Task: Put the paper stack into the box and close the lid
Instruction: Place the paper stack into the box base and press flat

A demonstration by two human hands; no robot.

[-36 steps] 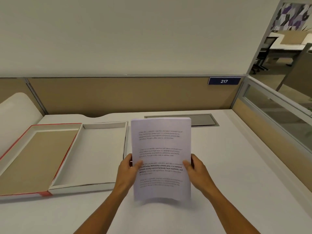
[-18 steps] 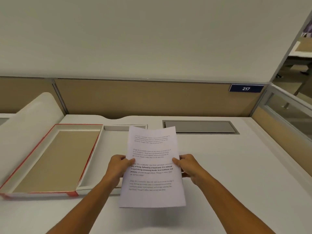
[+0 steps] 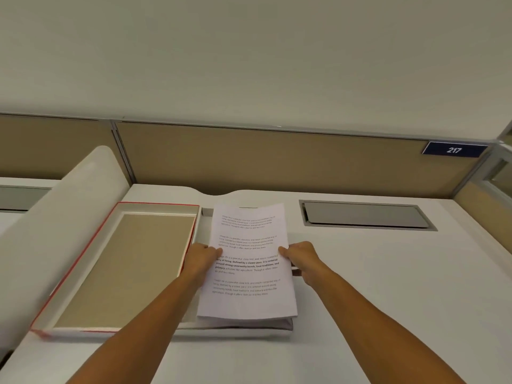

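A stack of white printed paper [image 3: 248, 261] hangs over the white tray of the open box [image 3: 235, 332], covering most of it; its near edge sits just above the tray's front wall. My left hand [image 3: 201, 259] grips the stack's left edge and my right hand [image 3: 300, 259] grips its right edge, thumbs on top. The lid [image 3: 124, 267], red-edged with a tan inside, lies flat and open to the left of the tray. The tray's floor is hidden under the paper.
The box rests on a white desk [image 3: 388, 286]. A grey cable hatch [image 3: 365, 216] is set into the desk at the back right. A white curved divider [image 3: 55, 217] rises on the left, a tan partition [image 3: 277, 159] stands behind.
Both hands carried the paper stack leftward from beside the box to over its tray and tilted it flatter. The camera view also shifted left.
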